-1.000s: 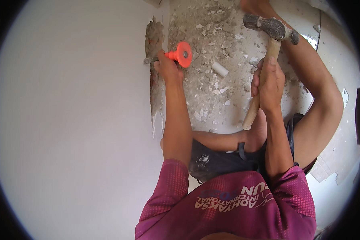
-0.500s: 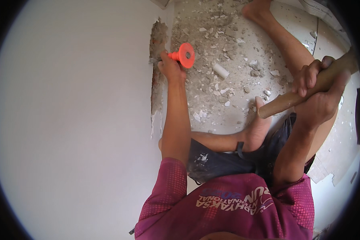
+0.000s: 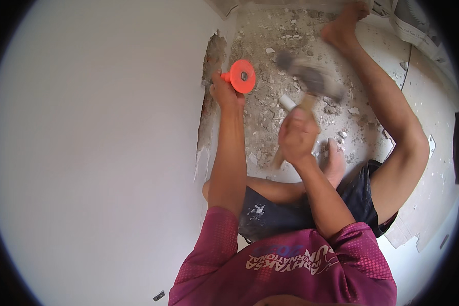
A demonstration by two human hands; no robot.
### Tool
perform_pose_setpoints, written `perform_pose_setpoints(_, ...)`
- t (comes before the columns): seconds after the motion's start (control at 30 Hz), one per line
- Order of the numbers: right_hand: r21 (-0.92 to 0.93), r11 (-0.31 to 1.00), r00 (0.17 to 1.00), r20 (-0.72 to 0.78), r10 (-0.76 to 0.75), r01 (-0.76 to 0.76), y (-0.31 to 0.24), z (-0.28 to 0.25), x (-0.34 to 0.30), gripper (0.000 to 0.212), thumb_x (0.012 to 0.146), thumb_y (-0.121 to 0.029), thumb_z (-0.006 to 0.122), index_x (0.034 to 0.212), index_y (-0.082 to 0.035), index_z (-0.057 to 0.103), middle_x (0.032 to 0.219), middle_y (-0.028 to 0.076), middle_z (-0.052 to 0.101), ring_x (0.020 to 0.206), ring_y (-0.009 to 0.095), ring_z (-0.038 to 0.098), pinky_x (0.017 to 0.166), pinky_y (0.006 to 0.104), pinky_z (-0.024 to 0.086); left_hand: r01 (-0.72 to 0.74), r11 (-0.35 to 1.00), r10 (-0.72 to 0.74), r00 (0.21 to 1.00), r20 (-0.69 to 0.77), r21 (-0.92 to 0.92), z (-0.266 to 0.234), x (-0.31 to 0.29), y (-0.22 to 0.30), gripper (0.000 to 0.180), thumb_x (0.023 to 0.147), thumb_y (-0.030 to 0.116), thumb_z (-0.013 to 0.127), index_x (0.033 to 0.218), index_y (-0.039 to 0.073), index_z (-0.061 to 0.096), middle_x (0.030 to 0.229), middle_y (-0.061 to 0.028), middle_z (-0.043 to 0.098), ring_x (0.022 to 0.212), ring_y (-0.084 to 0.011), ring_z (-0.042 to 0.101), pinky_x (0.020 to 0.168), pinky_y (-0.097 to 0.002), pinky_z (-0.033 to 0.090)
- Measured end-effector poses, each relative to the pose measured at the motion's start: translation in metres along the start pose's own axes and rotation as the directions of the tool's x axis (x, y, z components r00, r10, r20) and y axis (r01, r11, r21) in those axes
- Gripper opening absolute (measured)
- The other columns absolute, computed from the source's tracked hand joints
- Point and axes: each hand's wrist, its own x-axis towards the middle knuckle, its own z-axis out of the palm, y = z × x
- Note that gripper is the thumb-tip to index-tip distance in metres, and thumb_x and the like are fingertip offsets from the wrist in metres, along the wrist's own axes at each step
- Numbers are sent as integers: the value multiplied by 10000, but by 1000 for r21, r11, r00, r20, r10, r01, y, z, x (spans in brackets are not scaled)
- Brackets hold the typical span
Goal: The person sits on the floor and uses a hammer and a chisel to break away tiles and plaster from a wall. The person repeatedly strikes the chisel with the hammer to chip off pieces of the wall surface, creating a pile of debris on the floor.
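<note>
My left hand is closed round the grip of a chisel with a round orange hand guard. The chisel's metal end points left into a rough, chipped-out strip in the white wall. Gripped in my right hand is a hammer with a wooden handle. Its dark head is smeared by motion and hangs over the rubble, to the right of the guard and apart from it. The chisel's tip cannot be made out clearly.
The white wall fills the left side. Broken plaster and rubble cover the floor beside it, with a short white tube among them. My legs are bent around this area. A printed sack or sheet lies at the far right.
My right hand has swung the hammer from the raised position at the right, leftward toward the chisel. The left hand keeps the chisel against the chipped wall; the whole view has shifted slightly.
</note>
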Motion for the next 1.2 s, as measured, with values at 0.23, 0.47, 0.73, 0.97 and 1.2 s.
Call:
perform_pose_setpoints(0.23,88,986,989,-3,146,-145,-34,-20,16,375,1023,-415,467,943,-54,528,622,64,529,490,149,510,468,290,422,-13,1000,14,999,-31,22,-36,11,8,250,939,205,524,735,90,436,717,-14,513,639,-139,566,565,-344,519)
perform_pose_setpoints(0.47,-5,950,949,50,-312,312,39,10,20,375,985,-433,541,952,-60,533,634,72,549,479,150,518,474,317,468,-2,999,1,1000,-26,-32,5,7,-2,203,932,202,522,779,90,450,742,-31,525,646,-152,560,586,-356,514)
perform_pose_setpoints(0.73,523,851,997,-68,-18,51,-82,-16,35,425,1017,-468,471,834,-85,458,634,79,535,470,144,500,458,288,429,1,1000,-2,1000,-27,-16,-42,15,26,198,944,239,474,900,53,526,888,-90,618,819,-243,647,714,-416,567)
perform_pose_setpoints(0.97,-455,887,947,311,77,77,13,10,37,379,976,-345,553,950,32,589,754,243,607,706,379,612,631,415,474,65,996,-55,984,169,-58,-16,25,23,142,919,189,513,957,70,581,952,-62,635,847,-216,628,753,-394,550)
perform_pose_setpoints(1.2,458,876,989,-61,-137,150,-66,15,20,448,1018,-413,460,747,-57,477,588,38,541,414,130,448,469,265,399,46,986,-58,996,-72,-161,-51,28,17,173,927,180,525,1019,55,601,982,-83,645,886,-231,640,773,-418,563)
